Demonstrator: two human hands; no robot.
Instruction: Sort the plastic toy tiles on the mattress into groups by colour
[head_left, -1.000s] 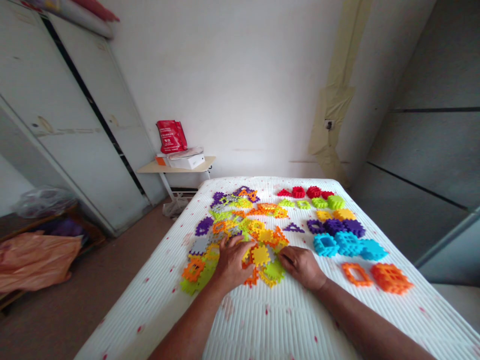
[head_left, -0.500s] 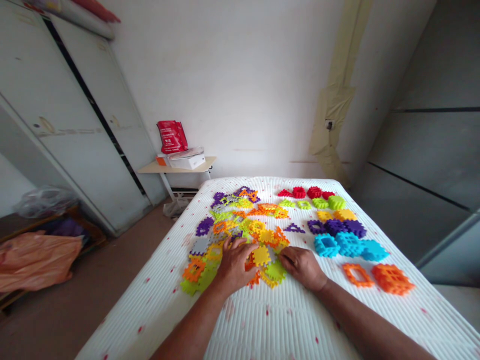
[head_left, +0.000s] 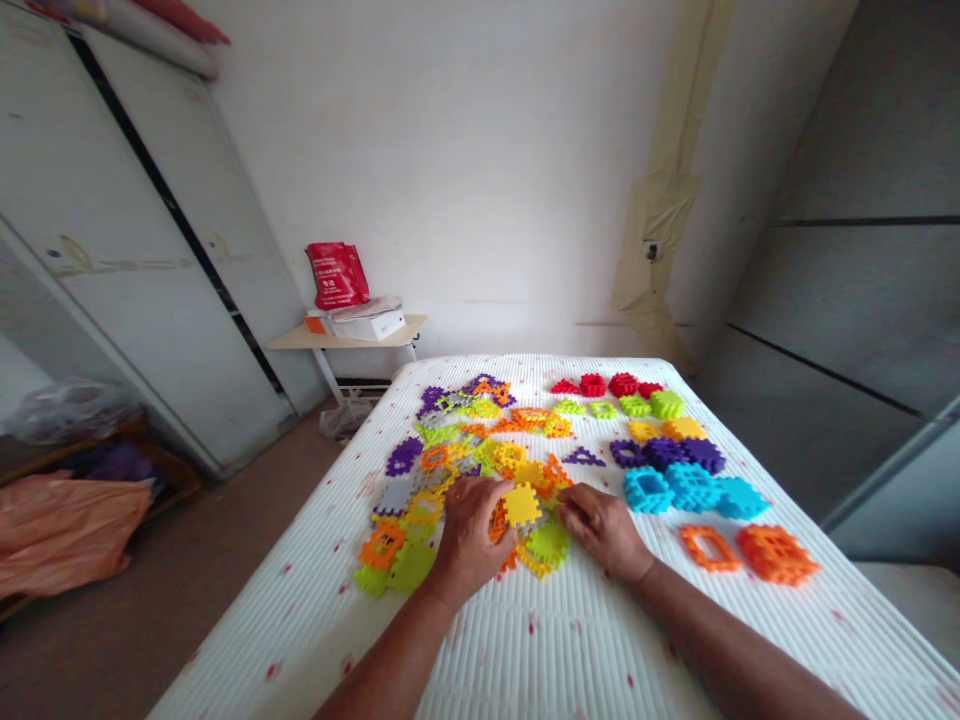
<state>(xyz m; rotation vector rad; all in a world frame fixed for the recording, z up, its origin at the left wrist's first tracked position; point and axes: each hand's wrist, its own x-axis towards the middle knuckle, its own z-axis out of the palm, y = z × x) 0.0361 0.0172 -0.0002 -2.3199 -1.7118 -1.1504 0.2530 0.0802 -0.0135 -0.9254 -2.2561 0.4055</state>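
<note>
A loose pile of mixed plastic interlocking tiles (head_left: 457, 445) lies on a white ribbed mattress (head_left: 562, 640). My left hand (head_left: 469, 535) rests on the near edge of the pile, fingers curled, thumb and fingertips pinching a square yellow tile (head_left: 521, 504). My right hand (head_left: 604, 530) lies just right of that tile, fingers bent down onto orange and green tiles; what it grips, if anything, is hidden. A lime green tile (head_left: 550, 542) sits between the two hands.
Right of the pile stand sorted groups: red tiles (head_left: 600, 384), green (head_left: 652, 404), purple (head_left: 675, 453), blue (head_left: 694, 487), orange (head_left: 776, 555). A small side table (head_left: 345, 337) with a red bag (head_left: 337, 272) is beyond the bed. A wardrobe (head_left: 150, 290) stands at left.
My left hand has gone from lying flat with spread fingers to curling around the yellow tile, which now sits slightly raised. My right hand has barely moved. The view has shifted a little.
</note>
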